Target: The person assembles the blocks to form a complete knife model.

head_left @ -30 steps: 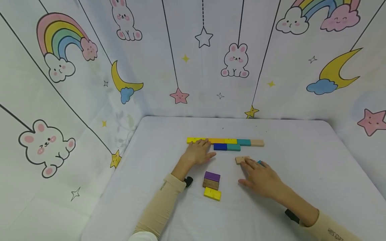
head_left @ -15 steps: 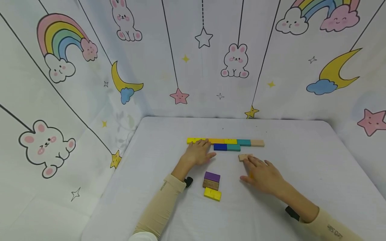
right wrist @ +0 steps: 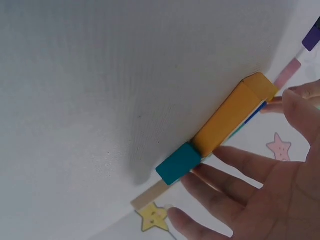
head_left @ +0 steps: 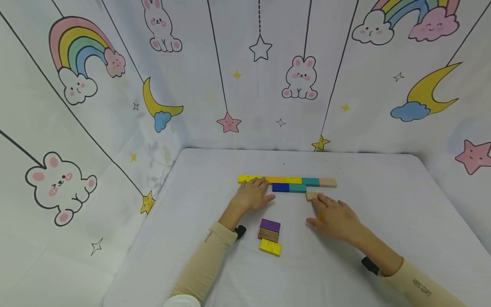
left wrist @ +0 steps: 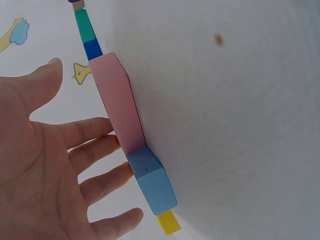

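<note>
In the head view my left hand [head_left: 251, 194] lies with spread, straight fingers at the left part of a row of coloured blocks. Its fingertips touch a pink block [left wrist: 120, 102] and a light blue block [left wrist: 155, 185], both hidden under the hand from above. Farther right, my right hand [head_left: 337, 217] has extended fingers against an orange block [right wrist: 227, 120] and a teal block [right wrist: 178, 163]. A light wooden block [head_left: 313, 196] shows just beyond its fingertips, close to the near corner of the green block [head_left: 297, 188].
The back row holds yellow [head_left: 249, 178], orange [head_left: 275, 180], teal [head_left: 310, 182] and light wooden blocks [head_left: 327, 183]. A dark blue block [head_left: 281, 187] lies before it. Nearer stand a purple block [head_left: 270, 224], a brown wooden block [head_left: 268, 234] and a yellow block [head_left: 270, 247] on the white table [head_left: 192, 179].
My right hand has slid the light wooden block away from me and slightly right, up to the rows. Orange now shows under that hand where blue showed before. The left hand stays put.
</note>
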The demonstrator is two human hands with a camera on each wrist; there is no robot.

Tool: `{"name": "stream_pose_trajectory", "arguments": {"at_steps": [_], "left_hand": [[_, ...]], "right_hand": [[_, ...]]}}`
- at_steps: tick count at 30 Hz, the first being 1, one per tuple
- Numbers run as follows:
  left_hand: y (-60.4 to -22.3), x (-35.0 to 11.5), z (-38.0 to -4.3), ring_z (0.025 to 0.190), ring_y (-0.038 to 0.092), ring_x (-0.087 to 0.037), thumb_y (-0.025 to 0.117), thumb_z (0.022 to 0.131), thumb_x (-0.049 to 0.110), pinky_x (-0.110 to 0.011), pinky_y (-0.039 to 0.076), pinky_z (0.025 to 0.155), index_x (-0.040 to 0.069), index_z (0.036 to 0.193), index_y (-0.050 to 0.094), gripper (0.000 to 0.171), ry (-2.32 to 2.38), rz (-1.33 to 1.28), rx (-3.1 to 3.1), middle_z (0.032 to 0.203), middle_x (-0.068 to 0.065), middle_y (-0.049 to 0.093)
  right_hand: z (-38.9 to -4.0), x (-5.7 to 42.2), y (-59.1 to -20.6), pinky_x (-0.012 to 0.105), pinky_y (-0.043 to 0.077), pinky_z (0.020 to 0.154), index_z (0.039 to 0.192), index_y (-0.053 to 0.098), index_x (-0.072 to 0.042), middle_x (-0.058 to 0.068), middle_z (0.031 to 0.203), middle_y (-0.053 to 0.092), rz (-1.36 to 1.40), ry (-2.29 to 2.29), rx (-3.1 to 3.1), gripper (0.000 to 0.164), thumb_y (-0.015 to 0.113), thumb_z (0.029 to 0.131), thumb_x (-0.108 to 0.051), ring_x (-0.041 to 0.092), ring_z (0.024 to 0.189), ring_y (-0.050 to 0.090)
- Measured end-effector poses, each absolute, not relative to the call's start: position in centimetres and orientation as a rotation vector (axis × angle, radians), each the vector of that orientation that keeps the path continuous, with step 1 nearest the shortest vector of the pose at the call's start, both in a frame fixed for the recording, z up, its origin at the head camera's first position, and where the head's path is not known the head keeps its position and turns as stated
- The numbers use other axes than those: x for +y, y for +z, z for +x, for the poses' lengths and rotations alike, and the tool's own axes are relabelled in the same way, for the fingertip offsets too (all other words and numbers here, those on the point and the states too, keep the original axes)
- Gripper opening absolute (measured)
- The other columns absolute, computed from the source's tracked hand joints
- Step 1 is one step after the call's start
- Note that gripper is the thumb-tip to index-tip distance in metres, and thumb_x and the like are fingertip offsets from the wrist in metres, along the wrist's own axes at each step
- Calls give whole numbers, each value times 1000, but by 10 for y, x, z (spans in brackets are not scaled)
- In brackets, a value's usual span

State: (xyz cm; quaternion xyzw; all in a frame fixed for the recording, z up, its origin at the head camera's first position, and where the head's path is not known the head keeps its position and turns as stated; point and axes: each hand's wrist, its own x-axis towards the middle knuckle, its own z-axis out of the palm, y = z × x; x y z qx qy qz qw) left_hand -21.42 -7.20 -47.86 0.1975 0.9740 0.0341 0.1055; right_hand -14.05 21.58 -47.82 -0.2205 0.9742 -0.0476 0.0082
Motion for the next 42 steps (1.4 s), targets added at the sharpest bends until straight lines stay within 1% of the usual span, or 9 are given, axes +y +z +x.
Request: {"name": "stream_pose_trajectory", "arguments": {"at_steps": [11,18,28,42], "left_hand": [[-478,-71,-215,156,29,-29,39,108,62,-58,25,125,18,163,38,71,83,595,2877,172,-4,28],[-477,-71,-214,156,29,-29,39,108,62,-59,25,125,18,163,38,70,88,595,2873,172,-4,28],[-476,-72,-214,156,29,-29,39,108,61,-59,25,125,17,163,38,70,99,595,2877,171,-5,29],[-477,-72,-213,156,29,-29,39,108,62,-59,25,125,18,163,38,71,93,588,2874,171,-4,29]], "right_hand": [[-147,217,-479,73,42,105,146,56,3,29,153,49,-657,-153,3044,75,71,97,-52,50,136,51],[-153,216,-479,74,40,107,148,54,3,29,155,47,-622,-145,3031,77,69,97,-53,50,138,50],[-160,214,-480,74,39,108,149,52,4,30,155,46,-586,-170,3012,78,71,97,-51,51,139,48],[-165,211,-480,73,38,110,150,51,1,30,156,44,-534,-178,3000,79,72,95,-52,52,139,47]]}}
